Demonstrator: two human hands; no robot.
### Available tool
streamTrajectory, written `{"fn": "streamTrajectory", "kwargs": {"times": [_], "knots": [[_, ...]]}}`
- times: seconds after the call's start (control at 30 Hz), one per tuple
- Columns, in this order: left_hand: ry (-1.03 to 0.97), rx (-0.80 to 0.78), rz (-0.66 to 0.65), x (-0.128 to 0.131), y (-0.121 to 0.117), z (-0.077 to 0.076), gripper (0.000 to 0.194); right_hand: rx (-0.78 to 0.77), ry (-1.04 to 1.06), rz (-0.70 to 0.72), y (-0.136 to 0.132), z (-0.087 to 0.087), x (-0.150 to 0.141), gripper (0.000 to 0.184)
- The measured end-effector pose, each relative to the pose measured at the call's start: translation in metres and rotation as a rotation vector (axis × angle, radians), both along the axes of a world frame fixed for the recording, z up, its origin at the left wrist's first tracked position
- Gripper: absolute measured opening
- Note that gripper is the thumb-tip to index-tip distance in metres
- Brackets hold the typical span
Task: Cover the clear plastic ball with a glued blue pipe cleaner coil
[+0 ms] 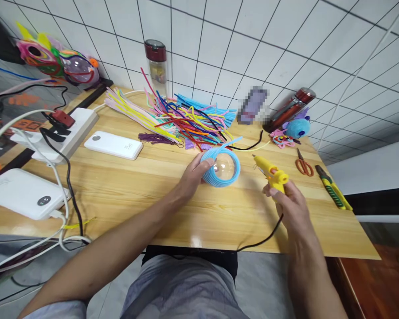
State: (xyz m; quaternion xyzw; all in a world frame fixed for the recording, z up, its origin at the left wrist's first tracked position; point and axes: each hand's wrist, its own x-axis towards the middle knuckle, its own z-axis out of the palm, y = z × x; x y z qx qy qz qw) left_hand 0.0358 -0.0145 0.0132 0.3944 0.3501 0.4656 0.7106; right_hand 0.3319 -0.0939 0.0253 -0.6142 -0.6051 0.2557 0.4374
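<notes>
Light-blue pipe cleaner is coiled around a clear plastic ball (224, 166), and one loose end sticks up to the right. My left hand (199, 170) is closed on the left side of this blue coil (219, 181), thumb on top. In my right hand (291, 201) is a yellow hot glue gun (271, 170), gripped by its handle with the nozzle pointing up and left toward the ball, a gap apart from it. A black cord (266, 239) runs down from the glue gun to the table's front edge.
Behind the ball lies a pile of colourful pipe cleaners (193, 115). Scissors (304, 165), pliers (332, 188) and a red thermos (289, 110) are at right. White power banks (113, 145), a power strip (69, 133) and tangled cables are at left. A glass bottle (157, 66) stands by the wall.
</notes>
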Motion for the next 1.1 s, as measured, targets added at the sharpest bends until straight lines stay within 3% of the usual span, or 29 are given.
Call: {"fn": "streamTrajectory", "kwargs": {"times": [0.07,0.2,0.4,0.7,1.1], "knots": [[0.040,0.007,-0.018,-0.001,0.001,-0.002,0.067,-0.044,0.248,0.038,0.000,0.020,-0.013,0.029],[0.088,-0.026,-0.050,-0.001,0.002,-0.005,0.070,-0.075,0.494,0.168,0.013,0.051,-0.039,0.032],[-0.002,-0.101,-0.065,-0.002,0.005,-0.005,0.070,-0.149,0.500,0.270,0.026,0.070,-0.057,0.034],[0.065,-0.041,-0.061,-0.006,0.006,-0.006,0.072,-0.139,0.332,0.243,0.030,0.070,-0.049,0.047],[0.167,0.112,-0.002,-0.008,0.006,-0.013,0.061,-0.111,0.131,0.370,0.021,0.061,-0.035,0.028]]}}
